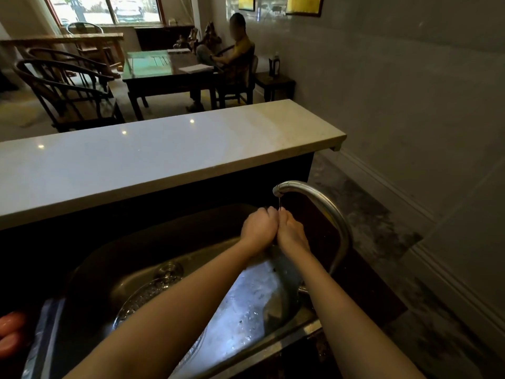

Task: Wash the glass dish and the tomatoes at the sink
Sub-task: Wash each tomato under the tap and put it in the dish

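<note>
Both forearms bare all the way to btm edge of view. L hand point(258, 228) & R hand point(293, 234) bare too. Nails too small to tell.

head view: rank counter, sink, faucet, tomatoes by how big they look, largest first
1. counter
2. sink
3. faucet
4. tomatoes: cut off by the frame edge, so their full size is unsure

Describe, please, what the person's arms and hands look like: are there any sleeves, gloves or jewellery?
The left hand and right hand wear no gloves, and the arms behind them are bare as far as the picture shows: no sleeves, and no watch or bracelet at either wrist. Rings cannot be checked from this angle.
</note>
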Demonstrator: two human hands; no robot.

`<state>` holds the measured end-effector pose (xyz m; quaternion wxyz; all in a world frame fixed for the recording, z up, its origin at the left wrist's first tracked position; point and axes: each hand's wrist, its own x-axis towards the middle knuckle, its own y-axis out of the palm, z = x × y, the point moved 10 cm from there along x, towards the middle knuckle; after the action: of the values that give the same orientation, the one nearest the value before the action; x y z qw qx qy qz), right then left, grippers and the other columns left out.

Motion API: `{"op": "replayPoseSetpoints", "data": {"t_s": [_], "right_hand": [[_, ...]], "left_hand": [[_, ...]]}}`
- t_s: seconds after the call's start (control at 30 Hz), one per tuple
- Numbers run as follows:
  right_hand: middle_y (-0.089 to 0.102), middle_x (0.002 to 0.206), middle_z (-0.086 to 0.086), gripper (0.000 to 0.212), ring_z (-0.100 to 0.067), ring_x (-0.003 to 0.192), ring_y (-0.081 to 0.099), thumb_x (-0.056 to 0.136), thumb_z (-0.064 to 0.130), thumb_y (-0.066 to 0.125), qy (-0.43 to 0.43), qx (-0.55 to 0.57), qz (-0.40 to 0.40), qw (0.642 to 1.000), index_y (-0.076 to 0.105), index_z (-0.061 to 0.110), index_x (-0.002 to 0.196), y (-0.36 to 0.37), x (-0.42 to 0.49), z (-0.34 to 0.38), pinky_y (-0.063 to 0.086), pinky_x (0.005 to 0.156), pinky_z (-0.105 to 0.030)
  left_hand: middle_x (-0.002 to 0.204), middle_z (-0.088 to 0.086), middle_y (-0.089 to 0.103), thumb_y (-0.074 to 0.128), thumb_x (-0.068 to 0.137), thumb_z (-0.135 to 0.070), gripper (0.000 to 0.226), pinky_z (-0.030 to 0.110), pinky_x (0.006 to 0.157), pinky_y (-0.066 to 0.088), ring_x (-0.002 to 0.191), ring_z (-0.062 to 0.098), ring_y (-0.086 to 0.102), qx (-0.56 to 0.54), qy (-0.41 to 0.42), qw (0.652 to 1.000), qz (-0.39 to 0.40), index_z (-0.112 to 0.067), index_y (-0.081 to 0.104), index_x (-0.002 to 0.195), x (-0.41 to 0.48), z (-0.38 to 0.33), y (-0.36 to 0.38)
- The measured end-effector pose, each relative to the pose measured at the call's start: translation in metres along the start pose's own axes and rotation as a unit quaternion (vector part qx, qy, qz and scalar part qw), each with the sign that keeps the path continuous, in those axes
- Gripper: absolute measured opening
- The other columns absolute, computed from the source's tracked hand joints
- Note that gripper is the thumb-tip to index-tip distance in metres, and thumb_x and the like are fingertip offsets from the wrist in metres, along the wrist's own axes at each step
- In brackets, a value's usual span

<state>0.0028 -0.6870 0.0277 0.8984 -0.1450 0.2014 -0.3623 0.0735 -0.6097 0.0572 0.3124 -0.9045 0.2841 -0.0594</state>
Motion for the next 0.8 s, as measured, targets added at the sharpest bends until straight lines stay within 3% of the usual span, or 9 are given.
{"op": "replayPoseSetpoints", "data": {"t_s": [0.1,0.2,0.3,0.4,0.5,0.57,0.63,0.7,0.8], "right_hand": [[0.062,0.101,-0.01,0.057,-0.02,0.082,0.059,0.096,0.053,0.023,0.101,0.095,0.063,0.988,0.051,0.014,0.127,0.005,-0.003,-0.015,0.044,0.059,-0.03],[0.064,0.099,-0.01,0.059,-0.022,0.085,0.059,0.096,0.052,0.023,0.094,0.065,0.053,0.992,0.054,0.01,0.123,-0.001,-0.002,-0.012,0.047,0.066,-0.032],[0.064,0.108,-0.014,0.059,-0.03,0.101,0.06,0.097,0.049,0.018,0.013,-0.061,-0.044,0.997,0.058,0.01,0.116,-0.01,-0.006,0.006,0.044,0.085,-0.038],[0.064,0.103,-0.011,0.053,-0.028,0.097,0.06,0.096,0.051,0.018,-0.071,-0.107,-0.059,0.99,0.054,0.014,0.11,-0.01,-0.018,0.019,0.048,0.085,-0.043],[0.062,0.094,-0.007,0.047,-0.02,0.084,0.059,0.096,0.051,0.019,-0.126,-0.156,-0.06,0.978,0.052,0.018,0.101,-0.008,-0.026,0.024,0.048,0.074,-0.037],[0.061,0.094,-0.005,0.044,-0.015,0.079,0.057,0.097,0.05,0.02,-0.105,-0.082,-0.047,0.99,0.052,0.02,0.101,-0.002,-0.024,0.019,0.047,0.071,-0.033],[0.057,0.091,-0.002,0.04,-0.013,0.074,0.054,0.098,0.048,0.022,-0.012,0.06,-0.031,0.998,0.052,0.023,0.106,0.006,-0.015,0.007,0.045,0.066,-0.029],[0.055,0.08,-0.002,0.036,-0.013,0.063,0.051,0.099,0.043,0.027,0.094,0.141,-0.005,0.986,0.054,0.02,0.105,0.013,-0.01,-0.006,0.041,0.051,-0.026],[0.047,0.055,-0.003,0.036,-0.012,0.039,0.041,0.097,0.038,0.034,0.132,0.213,0.094,0.964,0.055,0.01,0.088,0.027,-0.007,-0.01,0.029,0.034,-0.019]], "left_hand": [[0.075,0.003,0.051,0.03,0.099,-0.037,0.033,0.031,0.059,0.041,0.063,0.017,0.05,0.054,0.123,0.991,0.012,-0.01,0.049,0.096,-0.006,-0.02,0.001],[0.081,0.007,0.057,0.028,0.099,-0.039,0.034,0.037,0.064,0.046,0.068,0.02,0.055,0.045,0.157,0.987,0.011,-0.013,0.05,0.094,-0.01,-0.023,0.003],[0.069,0.006,0.058,0.022,0.101,-0.038,0.045,0.032,0.061,0.043,0.062,0.019,0.056,0.013,0.089,0.996,0.014,-0.014,0.054,0.081,0.0,-0.016,-0.003],[0.048,-0.001,0.047,0.016,0.101,-0.04,0.056,0.024,0.046,0.036,0.042,0.011,0.043,-0.137,-0.057,0.979,0.137,-0.015,0.048,0.063,0.005,0.008,0.014],[0.044,-0.005,0.041,0.015,0.101,-0.035,0.05,0.02,0.038,0.03,0.036,0.008,0.035,-0.191,-0.091,0.958,0.194,-0.015,0.044,0.065,0.0,0.016,0.022],[0.056,0.001,0.047,0.02,0.101,-0.03,0.042,0.027,0.048,0.038,0.046,0.014,0.043,-0.067,-0.027,0.989,0.131,-0.015,0.045,0.07,0.003,0.009,0.009],[0.066,0.006,0.058,0.024,0.1,-0.027,0.037,0.037,0.057,0.045,0.058,0.022,0.055,0.126,0.078,0.988,0.045,-0.013,0.05,0.076,0.004,-0.007,-0.004],[0.072,0.008,0.064,0.027,0.099,-0.023,0.034,0.037,0.052,0.047,0.061,0.026,0.061,0.279,0.191,0.94,-0.037,-0.011,0.056,0.085,-0.005,-0.027,-0.01],[0.063,0.005,0.062,0.034,0.095,-0.017,0.033,0.033,0.038,0.046,0.049,0.021,0.059,0.321,0.333,0.88,-0.104,-0.009,0.059,0.076,-0.022,-0.045,-0.018]]}}
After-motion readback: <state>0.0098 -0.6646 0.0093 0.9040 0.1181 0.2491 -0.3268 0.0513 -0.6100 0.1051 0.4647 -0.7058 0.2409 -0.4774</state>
